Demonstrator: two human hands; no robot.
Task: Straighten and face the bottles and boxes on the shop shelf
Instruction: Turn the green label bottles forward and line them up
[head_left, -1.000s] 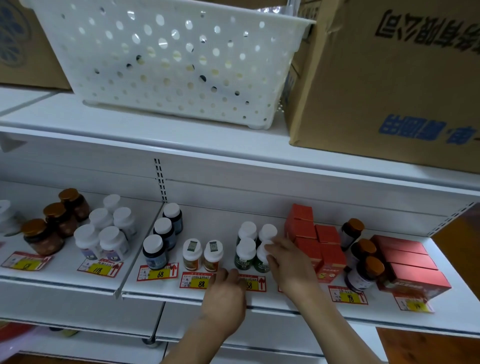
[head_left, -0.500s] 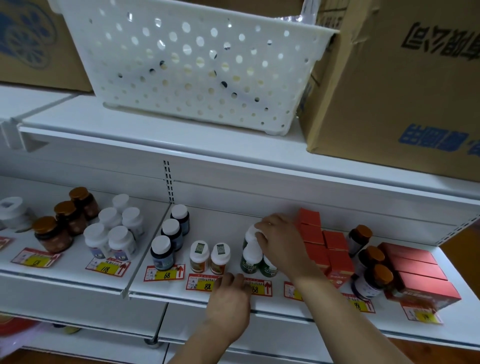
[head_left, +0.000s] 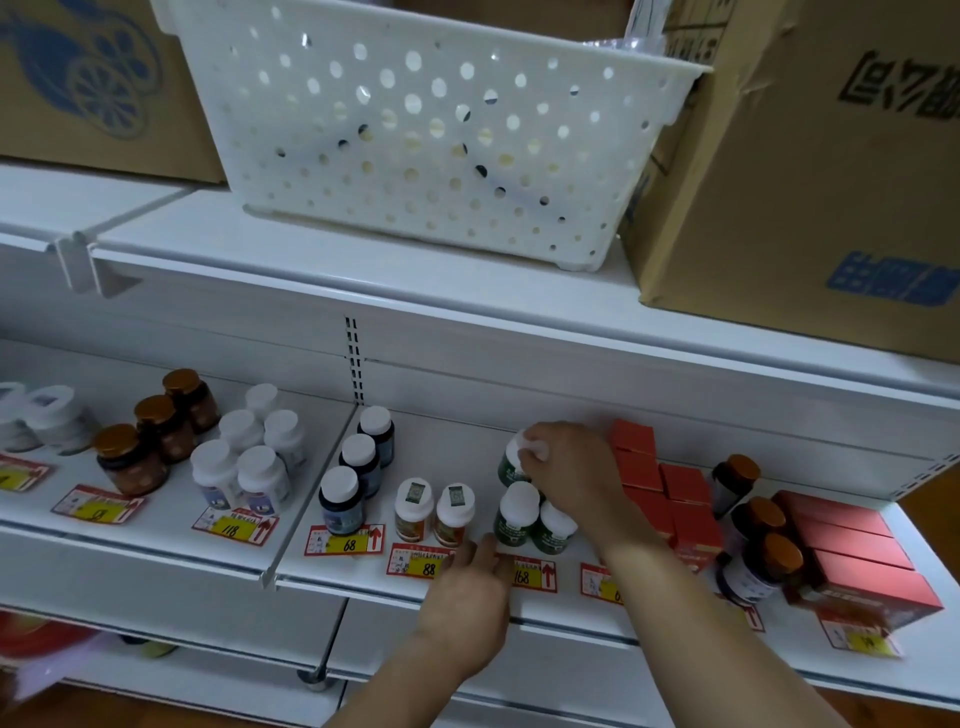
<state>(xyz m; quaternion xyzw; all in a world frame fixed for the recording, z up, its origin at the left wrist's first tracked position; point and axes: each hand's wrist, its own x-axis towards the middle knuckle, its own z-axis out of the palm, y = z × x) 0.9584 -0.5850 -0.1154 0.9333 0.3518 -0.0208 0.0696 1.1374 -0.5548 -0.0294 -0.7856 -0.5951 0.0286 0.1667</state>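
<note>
Up back, white-capped green bottle (head_left: 511, 457) under right hand (head_left: 569, 467) fingers (head_left: 535, 448).

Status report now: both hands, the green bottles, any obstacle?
Right hand grips rear green bottle. Left hand open on shelf edge. Red boxes close beside.

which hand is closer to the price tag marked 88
Left. The left hand rests at the shelf edge, its fingers touching the 88 tag; the right hand grips a green bottle behind it.

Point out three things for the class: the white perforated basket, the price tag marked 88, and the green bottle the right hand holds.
white perforated basket (head_left: 415, 130), head view, front wall.
price tag marked 88 (head_left: 422, 564), head view, yellow patch.
green bottle (head_left: 510, 467), head view, green body below the cap.
</note>
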